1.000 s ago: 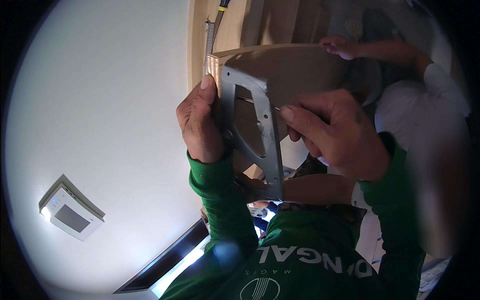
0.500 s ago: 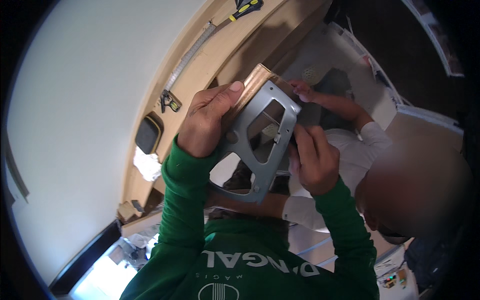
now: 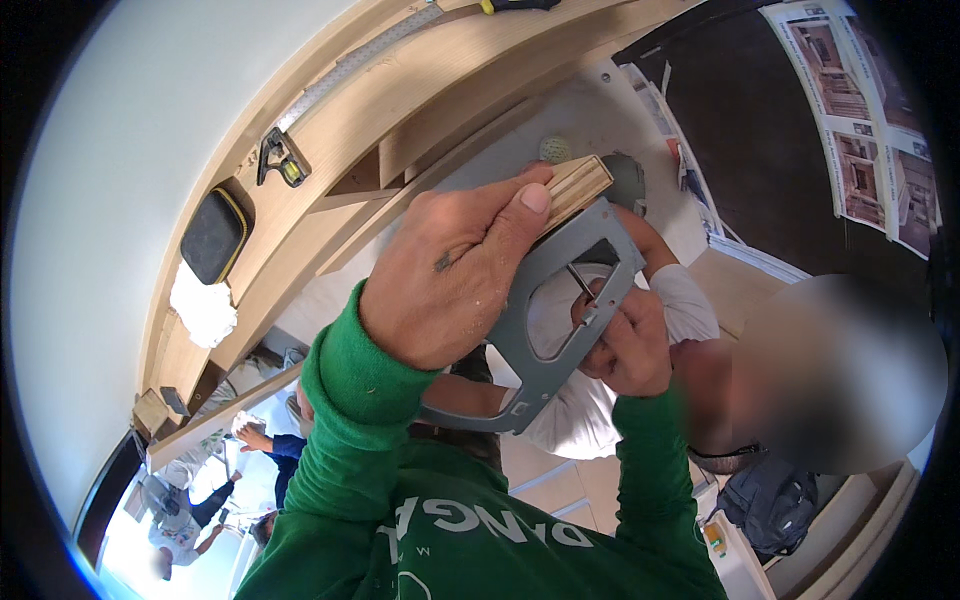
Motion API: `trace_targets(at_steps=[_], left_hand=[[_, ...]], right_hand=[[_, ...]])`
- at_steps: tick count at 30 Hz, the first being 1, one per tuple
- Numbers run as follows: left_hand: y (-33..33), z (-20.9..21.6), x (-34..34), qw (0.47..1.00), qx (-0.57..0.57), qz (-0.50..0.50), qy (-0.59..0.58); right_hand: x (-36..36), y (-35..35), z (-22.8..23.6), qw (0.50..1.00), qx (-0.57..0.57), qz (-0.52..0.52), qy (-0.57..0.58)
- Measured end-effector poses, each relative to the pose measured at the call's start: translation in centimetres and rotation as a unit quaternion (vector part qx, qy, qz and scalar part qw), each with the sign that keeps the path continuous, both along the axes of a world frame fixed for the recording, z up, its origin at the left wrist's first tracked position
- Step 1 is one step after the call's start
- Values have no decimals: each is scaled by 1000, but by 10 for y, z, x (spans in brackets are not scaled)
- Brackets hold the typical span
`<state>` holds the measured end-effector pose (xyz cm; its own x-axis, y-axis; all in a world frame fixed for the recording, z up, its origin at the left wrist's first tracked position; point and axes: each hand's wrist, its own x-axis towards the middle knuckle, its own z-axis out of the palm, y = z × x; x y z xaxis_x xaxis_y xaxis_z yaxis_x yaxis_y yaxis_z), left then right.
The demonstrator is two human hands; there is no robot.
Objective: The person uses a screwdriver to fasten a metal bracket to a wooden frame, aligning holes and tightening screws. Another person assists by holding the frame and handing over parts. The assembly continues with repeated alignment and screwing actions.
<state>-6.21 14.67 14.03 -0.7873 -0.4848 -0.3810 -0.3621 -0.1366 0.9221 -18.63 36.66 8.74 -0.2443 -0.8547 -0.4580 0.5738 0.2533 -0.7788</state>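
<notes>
My left hand [image 3: 460, 255] is closed round a short strip of layered plywood [image 3: 578, 190], thumb along its edge. Against that wood lies a grey metal bracket [image 3: 525, 280] with large cut-out openings and small holes, tilted up in front of my chest. At the bracket's right side is my right hand [image 3: 635, 340], its fingers curled. A thin metal shaft [image 3: 580, 282] runs from these fingers into the bracket's upper opening, toward the wood; whatever handle it has is hidden in the fist. My left hand hides part of the bracket and wood.
A co-worker in a white shirt [image 3: 690, 300] is close behind the bracket on the right. Along the wooden shelf [image 3: 400, 80] lie a small clamp-like tool [image 3: 283, 158], a black case [image 3: 214, 236] and white cloth [image 3: 203, 305]. Other people [image 3: 180, 530] are at lower left.
The view has shifted, and the wood and bracket now appear farther right, with my left hand larger in view. My right hand has moved slightly lower. Both hands keep their hold.
</notes>
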Motion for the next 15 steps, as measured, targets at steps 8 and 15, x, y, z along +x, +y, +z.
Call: trace_targets(at_steps=[8, 15], left_hand=[[-5, -8, 3, 985, 162, 41, 44], [-59, -16, -27, 941, -188, -248, 136]], right_hand=[[-4, 5, 4, 991, 1, -44, -125], [-7, 0, 3, 965, 14, 25, 262]])
